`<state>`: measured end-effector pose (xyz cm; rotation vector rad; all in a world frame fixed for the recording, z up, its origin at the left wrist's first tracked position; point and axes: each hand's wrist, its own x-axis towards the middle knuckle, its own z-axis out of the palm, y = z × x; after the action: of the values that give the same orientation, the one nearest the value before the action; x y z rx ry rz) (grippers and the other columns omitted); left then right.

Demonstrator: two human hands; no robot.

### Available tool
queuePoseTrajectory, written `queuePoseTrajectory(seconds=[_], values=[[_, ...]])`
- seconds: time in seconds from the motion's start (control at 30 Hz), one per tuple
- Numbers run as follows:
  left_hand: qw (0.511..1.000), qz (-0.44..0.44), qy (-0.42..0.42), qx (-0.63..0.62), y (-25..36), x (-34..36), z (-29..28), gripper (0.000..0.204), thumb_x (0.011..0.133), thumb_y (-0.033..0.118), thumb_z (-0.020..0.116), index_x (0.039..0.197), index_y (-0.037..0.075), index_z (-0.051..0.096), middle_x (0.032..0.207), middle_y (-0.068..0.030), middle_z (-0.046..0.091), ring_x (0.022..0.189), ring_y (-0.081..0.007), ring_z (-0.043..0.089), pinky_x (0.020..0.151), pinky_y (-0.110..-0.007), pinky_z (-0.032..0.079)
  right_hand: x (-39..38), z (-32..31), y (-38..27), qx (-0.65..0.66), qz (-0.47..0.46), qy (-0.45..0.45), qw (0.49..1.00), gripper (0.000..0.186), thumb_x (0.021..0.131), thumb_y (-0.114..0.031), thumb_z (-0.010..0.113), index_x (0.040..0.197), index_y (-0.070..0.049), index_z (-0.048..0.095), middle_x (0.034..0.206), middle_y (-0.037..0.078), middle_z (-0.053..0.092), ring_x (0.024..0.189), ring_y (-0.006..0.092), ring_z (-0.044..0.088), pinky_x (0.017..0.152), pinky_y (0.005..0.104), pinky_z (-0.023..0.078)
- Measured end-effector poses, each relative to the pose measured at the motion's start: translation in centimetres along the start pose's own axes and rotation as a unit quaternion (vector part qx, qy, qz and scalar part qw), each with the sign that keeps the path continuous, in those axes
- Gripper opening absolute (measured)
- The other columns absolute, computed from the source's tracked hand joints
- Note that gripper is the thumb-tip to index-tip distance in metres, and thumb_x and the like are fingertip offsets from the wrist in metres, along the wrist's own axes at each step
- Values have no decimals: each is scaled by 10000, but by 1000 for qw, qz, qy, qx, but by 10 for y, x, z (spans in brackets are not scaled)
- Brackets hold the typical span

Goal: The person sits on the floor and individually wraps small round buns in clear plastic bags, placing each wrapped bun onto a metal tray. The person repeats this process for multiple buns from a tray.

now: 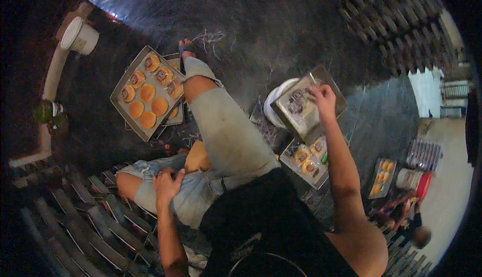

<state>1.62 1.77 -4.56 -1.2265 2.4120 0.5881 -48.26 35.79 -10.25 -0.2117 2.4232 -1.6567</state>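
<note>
On the right, my right hand point(323, 96) is over a metal tray point(337, 99), its fingers pinched at the clear plastic bags point(297, 102) with a dark printed mark. That tray rests on a round white container point(275, 101). My left hand point(166, 185) lies on my left thigh, fingers loosely apart, seemingly holding nothing. Close to its thumb, between my legs, sits a round golden-brown bun point(197, 157). At the left, a tilted baking tray point(118, 105) holds several buns point(147, 93), some in printed wrappers. Another tray point(317, 181) by my right elbow holds wrapped buns point(308, 166).
A lidded white bucket point(83, 38) stands at the far left. Slatted racks point(396, 21) rise at the upper right, and dark slats point(75, 212) lie lower left. Another person point(399, 214) is at the right, near a bun tray point(381, 176) and a red-rimmed bucket point(412, 180).
</note>
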Motion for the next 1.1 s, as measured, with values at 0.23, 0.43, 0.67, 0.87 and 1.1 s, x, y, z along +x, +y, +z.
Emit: queuePoseTrajectory(seconds=[0.23,0.43,0.67,0.87,1.1], values=[[739,278,118,-602,156,23,-22,880,829,232,879,1544,33,406,1422,-149,591,1296,-297,583,1127,-447,436,-108,98,-242,244,-41,-218,944,124,1030,-82,593,1031,-66,470,1181,204,691,948,299,756,585,340,636],[551,216,6,-806,155,62,-67,265,1008,130,688,1244,23,636,1038,-18,694,913,-87,652,795,-269,528,-146,164,-260,218,-57,-280,933,357,974,-100,699,1247,-53,473,1041,134,722,845,246,750,601,328,615],[584,-17,258,-770,86,28,-73,206,993,262,729,1015,62,686,899,15,695,712,-39,574,619,-210,455,-170,243,-241,82,-40,-365,927,97,924,-86,779,897,-25,709,813,-25,673,735,68,584,691,234,463],[409,-206,334,-824,-82,66,-90,243,967,335,763,1074,123,709,941,60,698,731,-50,601,590,-202,422,-135,429,-234,172,72,-574,797,245,1057,-189,602,1205,-2,658,1112,103,709,956,190,703,824,341,580],[216,-170,344,-898,-131,115,-120,317,1052,392,618,1223,129,660,1123,-18,700,930,-112,637,751,-241,498,-74,699,-14,-163,-236,-520,804,676,879,-455,782,1263,76,616,1163,257,709,1070,411,689,948,483,548]])
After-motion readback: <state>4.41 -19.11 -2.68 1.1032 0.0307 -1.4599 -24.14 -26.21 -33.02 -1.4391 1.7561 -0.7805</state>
